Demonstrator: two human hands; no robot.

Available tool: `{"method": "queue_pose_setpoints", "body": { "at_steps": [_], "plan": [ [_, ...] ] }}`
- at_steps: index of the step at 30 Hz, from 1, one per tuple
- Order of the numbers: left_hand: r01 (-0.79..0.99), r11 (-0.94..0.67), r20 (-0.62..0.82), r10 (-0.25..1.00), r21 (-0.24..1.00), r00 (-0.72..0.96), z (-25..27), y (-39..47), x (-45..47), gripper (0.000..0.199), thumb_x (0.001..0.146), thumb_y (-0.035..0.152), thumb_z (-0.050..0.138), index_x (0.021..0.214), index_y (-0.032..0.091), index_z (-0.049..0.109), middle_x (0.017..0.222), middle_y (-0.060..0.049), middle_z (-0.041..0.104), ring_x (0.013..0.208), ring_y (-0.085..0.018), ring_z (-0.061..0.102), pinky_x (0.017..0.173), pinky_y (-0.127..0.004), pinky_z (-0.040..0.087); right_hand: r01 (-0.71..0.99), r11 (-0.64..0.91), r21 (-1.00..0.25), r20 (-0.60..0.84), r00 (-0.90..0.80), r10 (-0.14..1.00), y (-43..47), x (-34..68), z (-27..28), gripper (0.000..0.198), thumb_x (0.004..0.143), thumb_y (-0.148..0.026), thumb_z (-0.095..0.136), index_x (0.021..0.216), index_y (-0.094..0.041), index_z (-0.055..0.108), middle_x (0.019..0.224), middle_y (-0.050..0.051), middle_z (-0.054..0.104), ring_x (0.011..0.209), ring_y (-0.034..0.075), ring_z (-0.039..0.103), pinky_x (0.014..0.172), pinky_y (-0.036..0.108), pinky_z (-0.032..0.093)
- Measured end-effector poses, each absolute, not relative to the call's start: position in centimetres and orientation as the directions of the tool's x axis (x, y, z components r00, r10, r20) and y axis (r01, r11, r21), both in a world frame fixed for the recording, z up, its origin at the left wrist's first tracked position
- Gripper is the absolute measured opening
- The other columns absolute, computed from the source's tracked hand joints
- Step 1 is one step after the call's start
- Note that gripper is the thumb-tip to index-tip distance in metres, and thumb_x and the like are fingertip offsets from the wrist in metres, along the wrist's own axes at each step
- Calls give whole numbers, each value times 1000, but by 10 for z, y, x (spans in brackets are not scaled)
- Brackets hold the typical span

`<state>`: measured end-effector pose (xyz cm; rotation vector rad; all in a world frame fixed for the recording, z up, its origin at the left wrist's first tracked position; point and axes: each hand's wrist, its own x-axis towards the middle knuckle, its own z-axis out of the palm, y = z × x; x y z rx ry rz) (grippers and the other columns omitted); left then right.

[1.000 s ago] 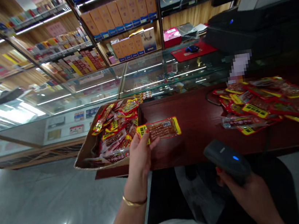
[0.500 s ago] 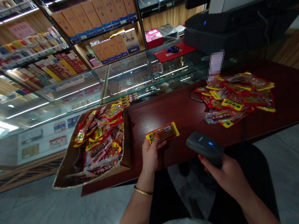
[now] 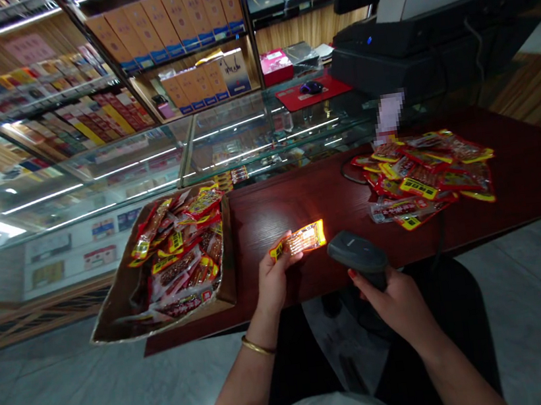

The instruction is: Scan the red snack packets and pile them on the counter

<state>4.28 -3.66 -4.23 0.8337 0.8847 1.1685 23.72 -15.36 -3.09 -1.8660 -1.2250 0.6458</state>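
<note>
My left hand (image 3: 274,277) pinches the left end of a red and yellow snack packet (image 3: 305,238), held just above the dark red tabletop (image 3: 261,210). Bright light falls on the packet's face. My right hand (image 3: 397,302) is wrapped round the handle of a dark grey barcode scanner (image 3: 357,254), whose head points left at the packet, a small gap apart. On the left, an open cardboard box (image 3: 226,281) holds many similar packets. A loose pile of packets (image 3: 426,175) lies on the table to the right.
Behind the table runs a glass display counter (image 3: 231,128) with a mouse (image 3: 311,87) on a red mat (image 3: 335,89). A black checkout machine (image 3: 376,62) stands at the back right. Shelves of boxes (image 3: 162,27) line the wall. A cable lies by the pile.
The scanner has moved slightly left, closer to the packet. Light now shines on the packet, and the blue light on the scanner no longer shows. The packet is tilted up a little more.
</note>
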Motion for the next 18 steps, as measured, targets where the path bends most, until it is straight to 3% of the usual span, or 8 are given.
{"method": "queue_pose_setpoints", "body": {
  "at_steps": [9, 12, 18],
  "plan": [
    [-417, 203, -147, 976, 886, 163, -44, -37, 43, 46, 74, 36, 82, 116, 20, 74, 118, -10, 75, 109, -28, 70, 92, -40, 58, 521, -212, -827, 17, 400, 916, -155, 237, -31, 43, 86, -60, 61, 92, -20, 76, 63, 7, 76, 69, 29, 77, 62, 33, 57],
    [-432, 197, -160, 980, 880, 121, -43, -35, 43, 42, 73, 36, 81, 110, 17, 74, 114, -10, 76, 108, -28, 71, 93, -41, 58, 496, -218, -841, 11, 418, 908, -157, 237, -30, 45, 85, -61, 62, 94, -19, 77, 65, 8, 77, 67, 29, 77, 60, 33, 57],
    [-475, 341, -349, 934, 811, 74, -21, -23, 63, 22, 75, 24, 71, 94, 13, 72, 103, -10, 76, 98, -25, 72, 83, -38, 62, 375, -219, -901, -24, 462, 887, -172, 249, -36, 42, 87, -56, 63, 97, -18, 75, 78, 9, 80, 66, 26, 77, 63, 31, 58]
  ]
}}
